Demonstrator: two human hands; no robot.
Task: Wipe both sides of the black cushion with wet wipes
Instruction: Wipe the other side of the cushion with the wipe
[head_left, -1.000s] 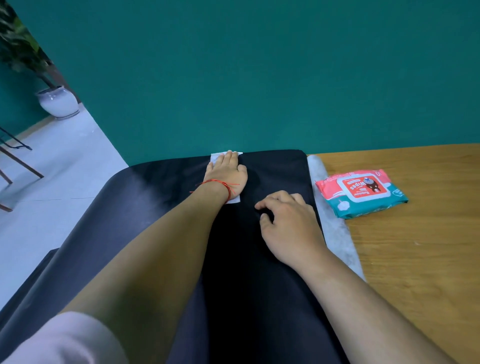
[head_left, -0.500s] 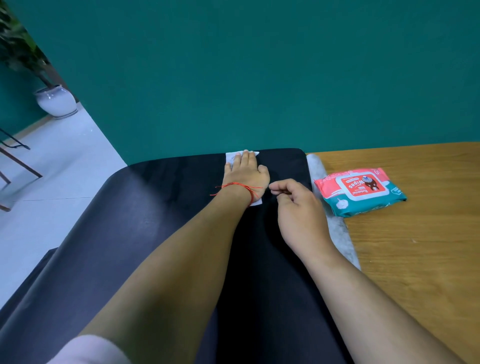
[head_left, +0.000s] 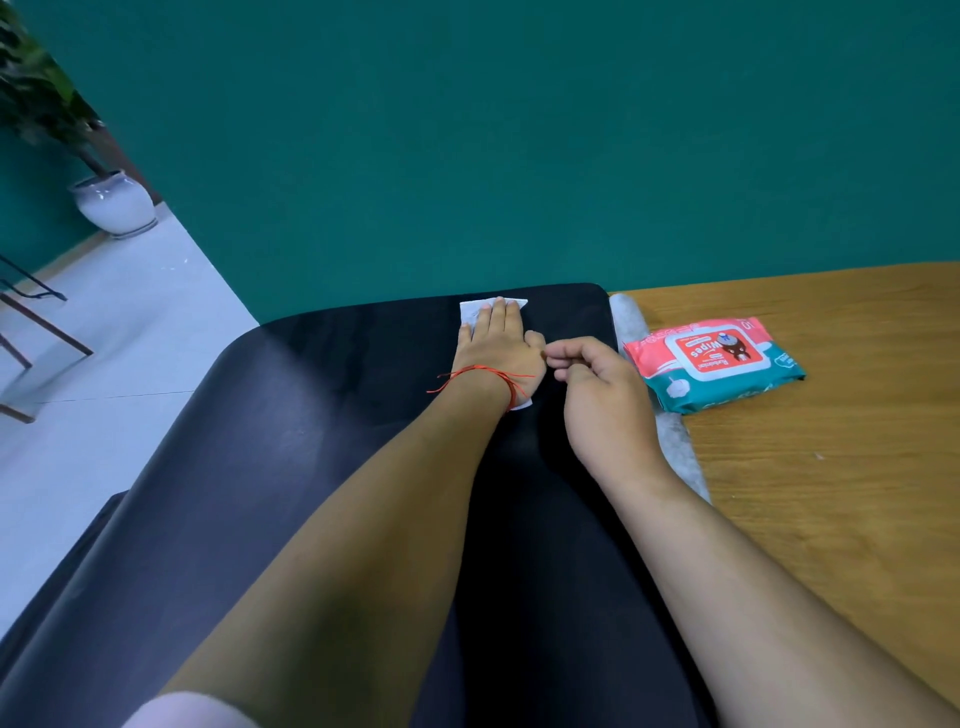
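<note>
Head view. The black cushion (head_left: 311, 441) is lying across the lower left and centre of the frame, its far edge running just below the green wall (head_left: 519, 156) and its right-hand edge resting on the wooden table (head_left: 831, 493). A whitish padded strip (head_left: 631, 322) is showing along that right-hand edge, between cushion and tabletop.

The left hand (head_left: 496, 348) is lying flat, fingers straight and together, pressing a white wet wipe (head_left: 470, 312) onto the cushion close to its far edge, just above frame centre. The wipe is showing beyond the fingertips and again as a small corner below the wrist. A red string bracelet (head_left: 483, 371) is circling that wrist.

The right hand (head_left: 602, 395) is sitting over the cushion immediately to the right of the left hand, its fingers curling inward with thumb and forefinger drawn close together near the left thumb; it is clenched, with nothing visible in it.

A pink and teal wipes pack (head_left: 711, 369) is lying on the table at centre right, just beside the padded strip. A white plant pot (head_left: 114, 205) is standing on the pale floor (head_left: 104, 338) at upper left.
</note>
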